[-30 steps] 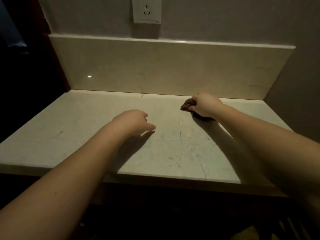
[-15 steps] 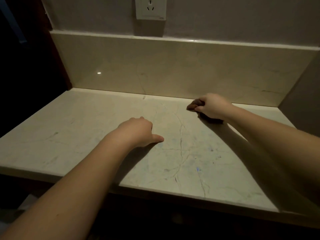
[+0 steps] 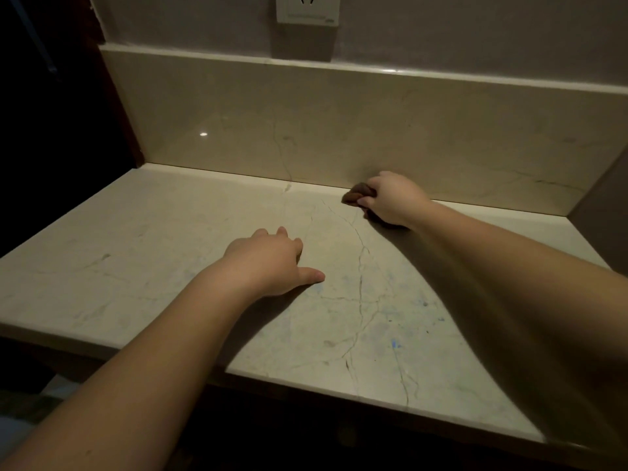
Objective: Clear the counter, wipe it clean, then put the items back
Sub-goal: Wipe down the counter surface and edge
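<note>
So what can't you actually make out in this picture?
- Brown cloth, head view: mostly hidden inside the right hand, so its size and shape are unclear.
- Wall socket: cut off by the top edge.
- Area left of the counter: too dark to read.
- Left hand: its palm faces down, so I cannot tell if anything lies under it.
- The cleared items: none in view.

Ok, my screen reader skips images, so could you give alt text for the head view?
The right hand presses a brown cloth on a pale marble counter by the backsplash. The left hand rests flat mid-counter, below a wall socket.
</note>
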{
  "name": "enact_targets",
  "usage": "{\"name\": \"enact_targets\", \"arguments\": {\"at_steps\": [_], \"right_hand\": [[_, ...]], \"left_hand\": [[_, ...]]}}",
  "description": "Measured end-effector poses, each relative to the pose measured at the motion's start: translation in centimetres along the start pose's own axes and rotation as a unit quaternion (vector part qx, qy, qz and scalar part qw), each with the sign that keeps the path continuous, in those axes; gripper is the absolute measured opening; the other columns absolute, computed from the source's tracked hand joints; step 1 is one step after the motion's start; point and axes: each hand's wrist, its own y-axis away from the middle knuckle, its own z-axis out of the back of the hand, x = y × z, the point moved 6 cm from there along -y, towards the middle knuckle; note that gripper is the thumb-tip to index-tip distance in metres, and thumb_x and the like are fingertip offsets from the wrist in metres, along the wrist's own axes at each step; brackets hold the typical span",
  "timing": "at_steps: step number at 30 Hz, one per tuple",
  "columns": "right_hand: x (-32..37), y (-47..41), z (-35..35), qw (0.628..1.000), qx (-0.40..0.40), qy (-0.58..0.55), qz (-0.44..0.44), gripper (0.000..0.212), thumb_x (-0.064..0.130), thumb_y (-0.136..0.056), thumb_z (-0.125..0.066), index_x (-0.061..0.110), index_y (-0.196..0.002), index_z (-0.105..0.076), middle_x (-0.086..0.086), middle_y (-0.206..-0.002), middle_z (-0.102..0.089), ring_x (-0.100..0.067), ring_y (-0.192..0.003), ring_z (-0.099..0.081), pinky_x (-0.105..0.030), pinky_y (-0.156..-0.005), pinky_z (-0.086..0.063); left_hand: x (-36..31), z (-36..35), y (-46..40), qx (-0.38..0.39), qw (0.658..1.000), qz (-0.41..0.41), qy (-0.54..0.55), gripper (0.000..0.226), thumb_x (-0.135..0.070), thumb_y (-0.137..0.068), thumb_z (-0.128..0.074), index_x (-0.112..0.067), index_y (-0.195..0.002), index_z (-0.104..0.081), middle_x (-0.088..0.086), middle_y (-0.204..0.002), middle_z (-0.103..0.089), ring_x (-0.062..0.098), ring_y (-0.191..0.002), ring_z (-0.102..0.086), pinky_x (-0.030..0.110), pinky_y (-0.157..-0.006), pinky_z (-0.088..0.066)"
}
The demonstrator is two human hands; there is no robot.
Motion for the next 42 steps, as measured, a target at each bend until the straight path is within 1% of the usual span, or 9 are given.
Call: {"name": "enact_targets", "arguments": {"at_steps": [4, 10, 14, 17, 22, 25, 33, 39, 42], "right_hand": [[-3.0, 0.5, 0.7, 0.999, -0.010, 0.028, -0.028, 0.024, 0.038, -0.092, -0.056, 0.014, -0.088, -0.059, -0.007, -0.094, -0.052, -0.028, -0.090, -0.053, -0.033, -0.067, -0.037], [-0.5, -0.2, 0.3, 0.999, -0.025, 0.017, -0.020, 0.029, 0.036, -0.094, -0.055, 0.015, -0.110, -0.066, -0.007, -0.102, -0.050, -0.029, -0.099, -0.053, -0.031, -0.069, -0.036], [1.3, 2.2, 0.4, 0.998, 0.009, -0.004, 0.059, 0.019, 0.036, -0.093, -0.057, 0.018, -0.091, -0.061, -0.001, -0.092, -0.047, -0.023, -0.088, -0.049, -0.031, -0.066, -0.030], [0.4, 4.1, 0.6, 0.995, 0.039, -0.007, 0.095, 0.023, 0.036, -0.091, -0.059, 0.014, -0.093, -0.063, 0.000, -0.091, -0.052, -0.022, -0.087, -0.051, -0.034, -0.067, -0.037], [0.2, 3.1, 0.9, 0.997, 0.021, -0.012, 0.072, 0.019, 0.036, -0.092, -0.059, 0.019, -0.082, -0.056, -0.001, -0.088, -0.046, -0.021, -0.082, -0.047, -0.031, -0.064, -0.029], [1.5, 3.2, 0.4, 0.997, 0.013, -0.031, 0.071, 0.022, 0.036, -0.091, -0.059, 0.015, -0.085, -0.060, -0.001, -0.088, -0.047, -0.022, -0.085, -0.049, -0.033, -0.065, -0.032], [5.1, 12.5, 0.9, 0.975, 0.056, -0.052, 0.209, 0.020, 0.037, -0.091, -0.059, 0.018, -0.093, -0.064, 0.006, -0.088, -0.047, -0.015, -0.077, -0.049, -0.033, -0.064, -0.038], [2.9, 6.7, 0.9, 0.991, 0.033, -0.027, 0.126, 0.023, 0.038, -0.091, -0.058, 0.017, -0.083, -0.058, 0.004, -0.086, -0.045, -0.022, -0.087, -0.053, -0.035, -0.068, -0.039], [4.2, 7.7, 0.6, 0.989, 0.037, -0.051, 0.135, 0.023, 0.036, -0.090, -0.060, 0.021, -0.075, -0.051, 0.003, -0.084, -0.045, -0.023, -0.084, -0.052, -0.033, -0.065, -0.035]], "left_hand": [[0.0, -0.1, 0.2, -0.006, 1.000, -0.003, -0.003, 0.070, -0.073, -0.087, -0.035, -0.027, -0.139, -0.042, 0.002, -0.154, -0.030, 0.027, -0.133, -0.035, 0.042, -0.088, -0.045], [0.0, 0.0, 0.1, 0.000, 1.000, -0.001, -0.010, 0.070, -0.074, -0.087, -0.036, -0.027, -0.139, -0.042, 0.002, -0.155, -0.029, 0.027, -0.132, -0.036, 0.043, -0.088, -0.045], [0.0, -0.2, 0.2, 0.004, 1.000, 0.005, -0.015, 0.074, -0.075, -0.086, -0.034, -0.028, -0.143, -0.037, 0.002, -0.158, -0.024, 0.028, -0.136, -0.033, 0.045, -0.092, -0.046], [0.0, -0.2, 0.4, 0.003, 1.000, 0.009, -0.015, 0.076, -0.075, -0.086, -0.033, -0.029, -0.146, -0.033, 0.001, -0.159, -0.020, 0.028, -0.139, -0.030, 0.046, -0.093, -0.045], [0.0, -0.1, 0.7, -0.001, 1.000, 0.009, -0.007, 0.076, -0.074, -0.087, -0.032, -0.029, -0.148, -0.030, 0.001, -0.160, -0.018, 0.028, -0.141, -0.028, 0.046, -0.095, -0.044], [0.0, -0.1, 0.8, 0.006, 1.000, 0.011, -0.002, 0.075, -0.074, -0.088, -0.031, -0.030, -0.149, -0.029, 0.000, -0.160, -0.018, 0.027, -0.141, -0.027, 0.046, -0.096, -0.043], [0.5, 0.3, 0.2, 0.015, 0.999, 0.010, 0.039, 0.049, -0.047, -0.102, -0.027, -0.028, -0.146, -0.037, -0.001, -0.159, -0.024, 0.027, -0.137, -0.033, 0.049, -0.108, -0.035], [0.6, 0.2, 0.4, 0.005, 0.999, 0.015, 0.038, 0.044, -0.035, -0.104, -0.026, -0.031, -0.148, -0.034, -0.005, -0.161, -0.016, 0.027, -0.140, -0.029, 0.048, -0.109, -0.034], [0.7, 0.0, 0.2, 0.002, 0.999, 0.017, 0.031, 0.044, -0.030, -0.104, -0.028, -0.030, -0.148, -0.034, -0.004, -0.161, -0.014, 0.029, -0.140, -0.031, 0.049, -0.108, -0.035]]}}
